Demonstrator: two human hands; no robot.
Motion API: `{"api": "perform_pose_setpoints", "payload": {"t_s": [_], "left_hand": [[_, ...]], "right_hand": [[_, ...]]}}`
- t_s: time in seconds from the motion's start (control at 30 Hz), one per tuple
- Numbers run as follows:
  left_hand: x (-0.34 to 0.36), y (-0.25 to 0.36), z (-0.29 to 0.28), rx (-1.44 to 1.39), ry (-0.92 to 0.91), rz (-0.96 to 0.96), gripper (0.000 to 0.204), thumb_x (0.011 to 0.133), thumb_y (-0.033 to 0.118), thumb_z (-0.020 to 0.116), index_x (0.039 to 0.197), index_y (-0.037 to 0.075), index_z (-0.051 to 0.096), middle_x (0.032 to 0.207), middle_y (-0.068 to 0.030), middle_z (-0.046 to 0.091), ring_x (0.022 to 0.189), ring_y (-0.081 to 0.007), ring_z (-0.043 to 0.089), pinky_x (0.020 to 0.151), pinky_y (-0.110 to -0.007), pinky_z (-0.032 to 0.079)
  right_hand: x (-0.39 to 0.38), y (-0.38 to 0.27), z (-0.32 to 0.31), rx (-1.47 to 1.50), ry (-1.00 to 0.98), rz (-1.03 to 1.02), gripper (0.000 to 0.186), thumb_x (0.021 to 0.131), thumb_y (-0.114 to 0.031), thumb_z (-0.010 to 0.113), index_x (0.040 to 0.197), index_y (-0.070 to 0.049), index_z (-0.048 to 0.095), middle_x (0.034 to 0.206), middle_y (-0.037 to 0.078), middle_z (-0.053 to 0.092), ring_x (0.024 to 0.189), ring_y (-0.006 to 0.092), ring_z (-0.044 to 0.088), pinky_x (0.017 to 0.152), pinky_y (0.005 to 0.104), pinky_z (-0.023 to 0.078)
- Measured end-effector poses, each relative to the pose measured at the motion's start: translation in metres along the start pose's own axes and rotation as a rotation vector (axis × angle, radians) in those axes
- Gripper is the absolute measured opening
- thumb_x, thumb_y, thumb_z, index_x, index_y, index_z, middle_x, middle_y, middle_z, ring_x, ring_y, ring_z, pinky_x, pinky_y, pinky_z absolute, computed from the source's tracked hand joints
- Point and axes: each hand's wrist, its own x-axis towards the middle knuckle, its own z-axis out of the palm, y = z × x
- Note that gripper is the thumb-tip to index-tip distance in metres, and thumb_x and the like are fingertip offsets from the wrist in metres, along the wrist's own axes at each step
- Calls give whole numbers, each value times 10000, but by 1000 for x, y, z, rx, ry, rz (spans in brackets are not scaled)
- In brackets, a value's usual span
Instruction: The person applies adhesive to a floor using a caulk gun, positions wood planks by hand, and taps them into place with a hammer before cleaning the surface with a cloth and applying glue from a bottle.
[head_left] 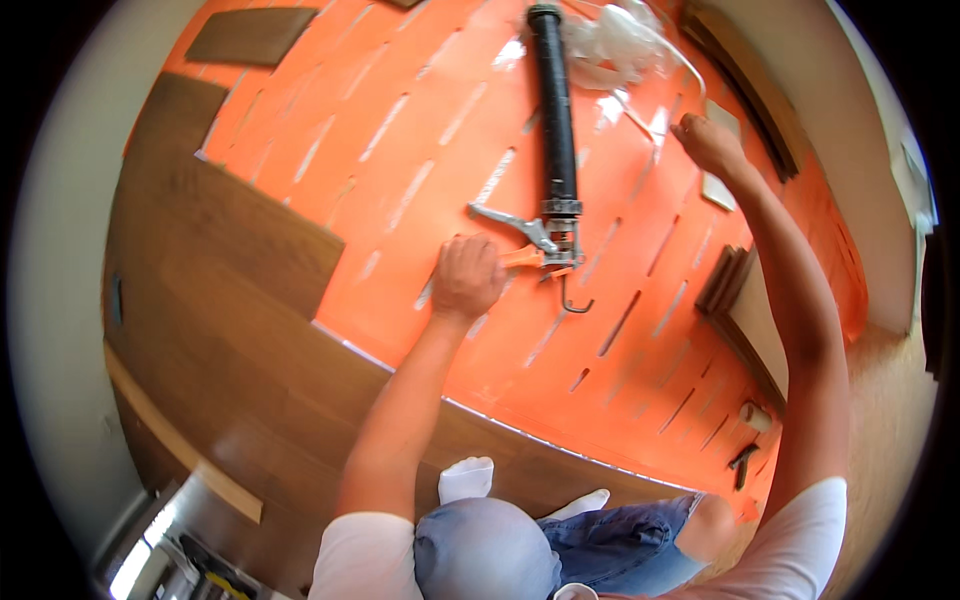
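My left hand [468, 277] is wrapped around the orange handle of a large caulking gun [556, 110]. The gun has a long black barrel, a silver trigger lever and a hooked rod end. It lies on orange underlayment sheet [400, 190] with its barrel pointing away from me. Out to the far right, my right hand [708, 146] has its fingers closed. Whatever they hold, if anything, is hidden. Beyond that hand are a thin white strip [690, 62] and crumpled clear plastic [615, 48].
Brown planks [230, 310] are laid at the left, edged against the underlayment. Loose boards [250, 36] lie at the far left, stacked boards [745, 85] at the far right, more boards [755, 320] at right. A dark tool [742, 463] and a roll [756, 416] sit lower right.
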Motion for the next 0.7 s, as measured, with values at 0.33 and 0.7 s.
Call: {"api": "perform_pose_setpoints", "payload": {"t_s": [0.33, 0.7], "left_hand": [[-9, -7, -5, -68, 265, -134, 166, 961, 203, 571, 1004, 47, 611, 1018, -121, 601, 927, -307, 583, 836, -444, 453], [-11, -14, 4, -91, 295, -56, 214, 1002, 266, 566, 972, 56, 586, 973, -116, 597, 899, -317, 566, 808, -438, 448]], "right_hand": [[-41, -231, 47, 610, 202, 212, 582, 811, -233, 700, 1242, 77, 463, 1078, 323, 674, 1004, 467, 692, 873, 529, 551], [-212, -164, -91, 844, 197, -10, 657, 785, -111, 690, 1402, 1, 494, 788, 67, 577, 629, 159, 622, 571, 337, 517]]}}
